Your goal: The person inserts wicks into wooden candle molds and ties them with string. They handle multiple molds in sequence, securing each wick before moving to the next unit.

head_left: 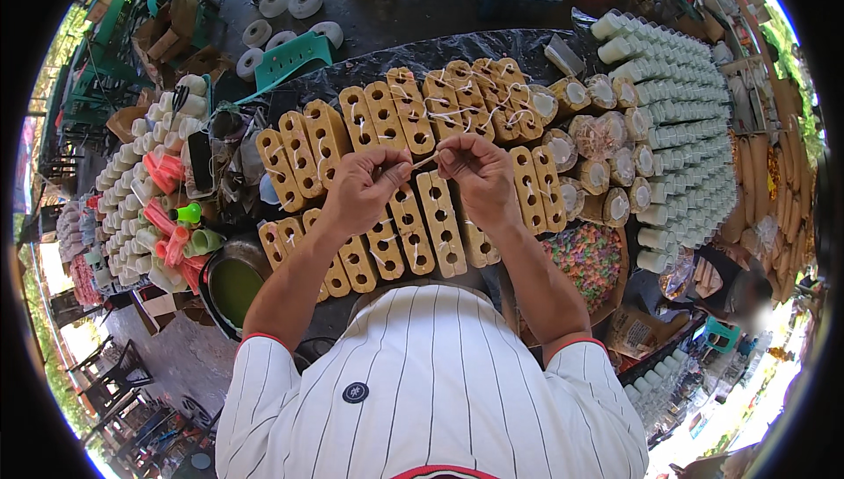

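My left hand [374, 182] and my right hand [479, 176] are raised close together, fingertips pinched. Between them stretches a short, pale, string-like piece [425, 162], gripped at both ends; whether it is cord or a thin stick is hard to make out. Beneath the hands, long tan blocks [410, 231] with round holes lie in two rows on a black plastic-covered table [369, 64]. White strings [447, 114] trail across the far row and dangle from several holes. My hands hide some blocks in the middle.
Right of the blocks stand wrapped round bundles [594, 177] and many pale cups [681, 141]. A round tray of colourful bits [585, 259] sits near my right forearm. At left are more cups [132, 206], red plastic pieces [163, 169] and a pot of green liquid [236, 290].
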A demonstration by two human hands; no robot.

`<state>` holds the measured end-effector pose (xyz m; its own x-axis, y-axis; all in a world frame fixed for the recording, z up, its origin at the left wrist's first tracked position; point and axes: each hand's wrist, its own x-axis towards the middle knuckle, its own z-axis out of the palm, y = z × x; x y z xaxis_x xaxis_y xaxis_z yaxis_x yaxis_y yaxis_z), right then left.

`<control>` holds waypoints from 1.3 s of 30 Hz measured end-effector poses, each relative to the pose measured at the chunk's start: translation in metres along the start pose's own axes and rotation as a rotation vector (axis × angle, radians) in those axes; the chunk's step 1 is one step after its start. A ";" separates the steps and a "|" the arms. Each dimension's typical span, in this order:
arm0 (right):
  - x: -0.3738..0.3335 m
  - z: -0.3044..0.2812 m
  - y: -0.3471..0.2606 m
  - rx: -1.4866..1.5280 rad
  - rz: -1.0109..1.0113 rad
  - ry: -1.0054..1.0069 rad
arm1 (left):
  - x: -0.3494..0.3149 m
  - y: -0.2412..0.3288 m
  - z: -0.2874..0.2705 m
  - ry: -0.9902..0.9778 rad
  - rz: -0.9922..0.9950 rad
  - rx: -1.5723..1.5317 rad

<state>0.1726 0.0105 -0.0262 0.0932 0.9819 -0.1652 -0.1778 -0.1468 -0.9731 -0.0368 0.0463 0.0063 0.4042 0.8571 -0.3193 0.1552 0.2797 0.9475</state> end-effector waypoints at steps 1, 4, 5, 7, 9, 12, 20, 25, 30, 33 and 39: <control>0.000 -0.001 0.000 -0.064 -0.001 0.011 | 0.001 0.006 0.002 0.036 -0.027 0.057; -0.002 -0.008 -0.018 -0.546 -0.226 -0.088 | 0.003 0.003 0.005 0.148 0.235 0.423; -0.004 -0.010 -0.026 -0.753 -0.334 -0.141 | 0.003 -0.002 0.007 0.180 0.377 0.576; -0.007 -0.005 -0.034 -0.806 -0.354 -0.197 | 0.004 -0.010 0.011 0.135 0.442 0.631; -0.007 -0.004 -0.032 -0.816 -0.339 -0.217 | 0.007 -0.011 0.017 0.113 0.477 0.614; -0.008 -0.004 -0.032 -0.624 -0.086 -0.189 | 0.012 -0.012 0.022 0.104 0.373 0.478; -0.010 -0.015 0.010 -0.447 0.148 -0.140 | 0.022 -0.040 0.030 0.058 0.031 0.222; -0.008 -0.022 0.016 -0.478 0.081 -0.035 | 0.055 -0.047 0.021 0.187 0.446 0.618; -0.008 -0.033 0.005 -0.519 0.135 0.009 | 0.093 -0.051 0.002 -0.008 0.631 1.077; -0.005 -0.039 0.012 -0.490 0.088 -0.034 | 0.100 -0.046 -0.002 -0.116 0.710 1.183; -0.005 -0.035 0.007 -0.612 0.079 -0.012 | 0.100 -0.042 -0.004 -0.111 0.840 1.225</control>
<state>0.2056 0.0007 -0.0375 0.0911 0.9661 -0.2417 0.4109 -0.2576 -0.8745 -0.0063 0.1215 -0.0656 0.8136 0.5272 0.2452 0.4674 -0.8439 0.2633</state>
